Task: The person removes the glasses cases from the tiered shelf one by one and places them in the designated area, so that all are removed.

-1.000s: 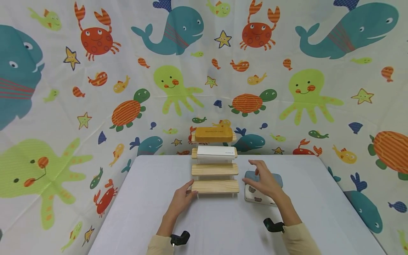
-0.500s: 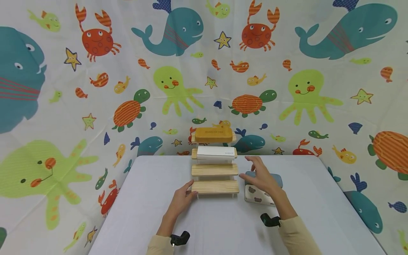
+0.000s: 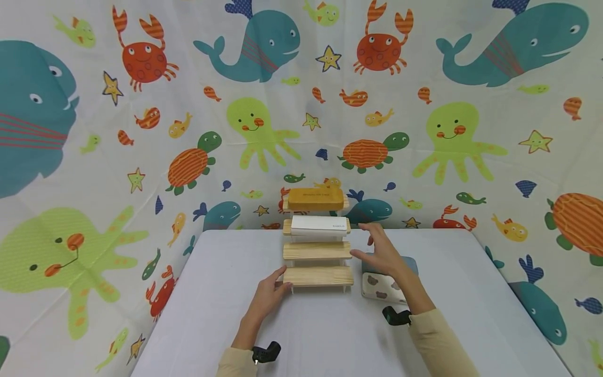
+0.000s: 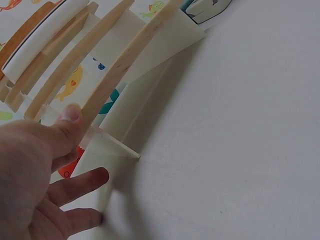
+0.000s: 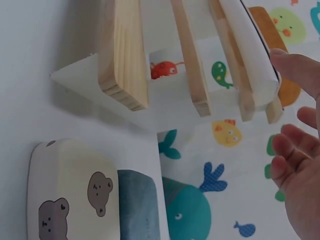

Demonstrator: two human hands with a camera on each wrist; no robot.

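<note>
A stepped rack [image 3: 317, 276] with several pale wooden shelves stands mid-table. My left hand [image 3: 269, 298] pinches the left end of its lowest shelf between thumb and index finger; the other fingers reach out below, as the left wrist view shows. A mustard oblong case [image 3: 315, 199] lies on the top shelf, and a white oblong case [image 3: 319, 223] on the shelf below it. My right hand [image 3: 383, 254] hovers beside the rack's right side, its thumb and fingers spread and holding nothing. Whether a fingertip touches the white case is unclear.
Right of the rack, on the white table [image 3: 212, 293], lie a cream case with bear faces [image 3: 380, 288] and a blue case [image 3: 410, 264] behind it, partly under my right arm. A cloth printed with sea animals [image 3: 292, 131] hangs behind the table.
My right hand has moved left and away from me, from over the blue case towards the rack's right side. My left hand and the rack have stayed put.
</note>
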